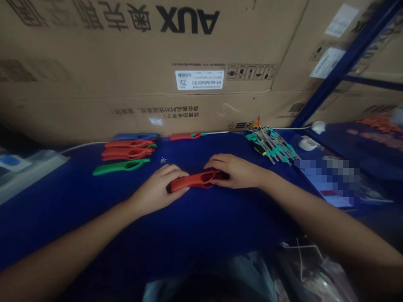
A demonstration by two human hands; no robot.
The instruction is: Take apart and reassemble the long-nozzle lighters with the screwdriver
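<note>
A red plastic lighter handle (195, 181) lies across the blue table (195, 226) between my two hands. My left hand (157, 188) is closed on its left end. My right hand (234, 170) is closed on its right end, with the fingers curled over the black tip. To the back left lies a row of similar handles: a green one (121, 166), red ones (127, 152) and a blue one (135, 136).
Big cardboard boxes (157, 63) wall off the back edge. A long-necked red lighter (201, 134) lies along them. A heap of green-handled screwdrivers (273, 147) sits back right, with tape rolls (307, 144) beyond. Plastic bags (302, 268) lie at the near edge.
</note>
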